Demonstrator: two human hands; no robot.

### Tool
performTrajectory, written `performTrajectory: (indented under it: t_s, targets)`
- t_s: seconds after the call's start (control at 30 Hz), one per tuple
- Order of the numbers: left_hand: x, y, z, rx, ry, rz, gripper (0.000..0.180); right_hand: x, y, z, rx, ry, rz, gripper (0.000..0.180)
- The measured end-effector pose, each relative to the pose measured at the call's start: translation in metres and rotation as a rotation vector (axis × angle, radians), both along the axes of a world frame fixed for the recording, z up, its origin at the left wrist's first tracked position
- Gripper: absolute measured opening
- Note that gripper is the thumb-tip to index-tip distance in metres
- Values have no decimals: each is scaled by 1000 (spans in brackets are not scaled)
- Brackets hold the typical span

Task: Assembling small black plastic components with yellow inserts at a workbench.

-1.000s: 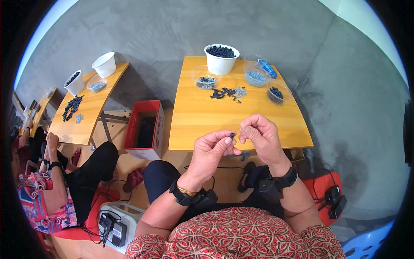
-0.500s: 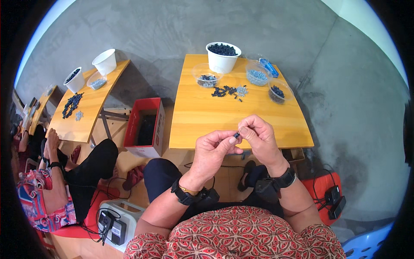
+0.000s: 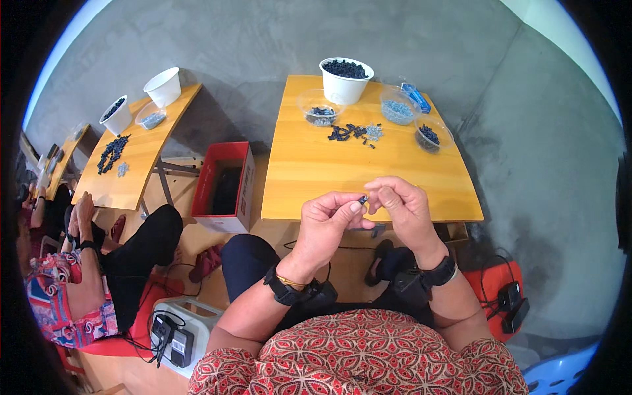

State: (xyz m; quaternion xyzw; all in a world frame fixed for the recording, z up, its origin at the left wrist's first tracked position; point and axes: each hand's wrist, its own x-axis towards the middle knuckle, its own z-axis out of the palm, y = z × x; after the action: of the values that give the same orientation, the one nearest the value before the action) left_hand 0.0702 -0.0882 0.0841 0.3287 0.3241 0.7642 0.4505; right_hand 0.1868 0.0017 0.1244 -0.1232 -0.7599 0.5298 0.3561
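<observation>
Pinching a small dark part (image 3: 363, 199) between both hands' fingers (image 3: 355, 207) — fingertips touching.

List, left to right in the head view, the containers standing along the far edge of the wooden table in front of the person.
Clear bowl of dark parts → white tub of dark pieces → clear bowl of pale parts → clear bowl at the right edge.

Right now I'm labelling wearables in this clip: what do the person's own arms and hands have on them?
Both forearms are bare, with no sleeves reaching them. The left hand has a black band at its wrist, with a thin gold bangle beside it and a black box-shaped device strapped on. The right hand has a similar black strap and device. No gloves.
</observation>
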Motion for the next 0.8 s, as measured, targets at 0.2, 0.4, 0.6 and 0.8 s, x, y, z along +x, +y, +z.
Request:
performTrajectory:
  t_s: [0.2,0.4,0.6,0.8]
  targets:
    - [-2,2,-3,0,-75,-35,13,4,-6,5,406,-115,-166,26]
    - [-6,6,-8,-45,-47,-23,14,-3,-9,5,551,-133,-175,36]
    - [-9,12,-16,15,-67,-61,15,-7,-13,-4,828,-239,-173,44]
    - [-17,14,-38,-165,-131,-39,12,-11,8,-38,720,-259,-191,43]
